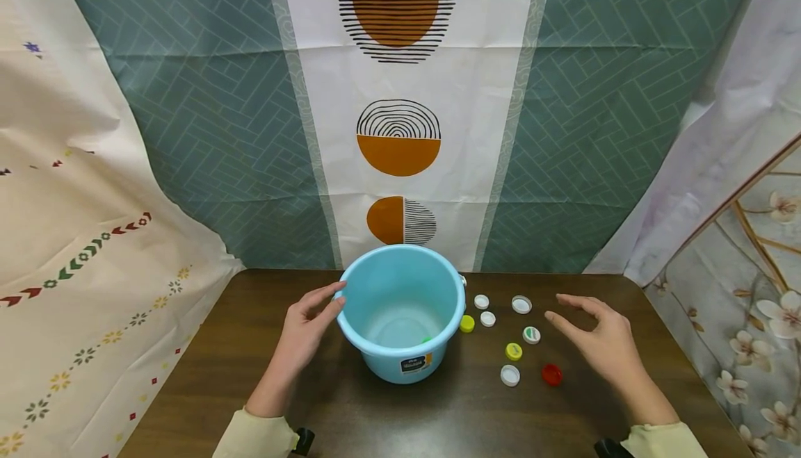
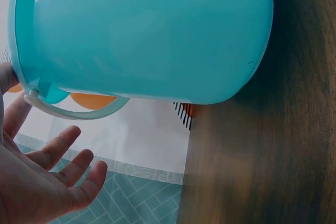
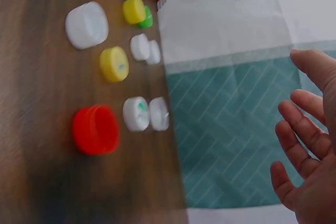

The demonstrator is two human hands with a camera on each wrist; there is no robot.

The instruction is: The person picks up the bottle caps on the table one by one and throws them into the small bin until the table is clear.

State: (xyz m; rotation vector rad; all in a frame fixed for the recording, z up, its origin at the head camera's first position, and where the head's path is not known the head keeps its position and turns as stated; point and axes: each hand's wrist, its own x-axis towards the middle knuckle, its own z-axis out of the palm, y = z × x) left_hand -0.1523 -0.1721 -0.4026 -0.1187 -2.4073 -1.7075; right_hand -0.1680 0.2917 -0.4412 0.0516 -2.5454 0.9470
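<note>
A light blue bucket (image 1: 407,367) stands upright on the dark wooden table, with a small green piece (image 1: 427,339) showing on its floor. My left hand (image 1: 306,329) touches the left side of the rim with thumb and index fingertips; its other fingers hang loosely apart beside the white handle (image 2: 79,114) in the left wrist view. My right hand (image 1: 597,340) hovers over the right of the table, fingers relaxed and holding nothing. Nearest to it are a red bottle cap (image 1: 552,374), a white cap with a green mark (image 1: 531,335) and a plain white cap (image 1: 521,304).
More bottle caps lie between bucket and right hand: a yellow cap (image 1: 514,352), a white cap (image 1: 510,375), and a yellow-green cap (image 1: 466,324) close to the bucket. A green cap (image 3: 146,19) shows in the right wrist view. A patterned curtain (image 1: 400,83) hangs behind the table (image 1: 400,423).
</note>
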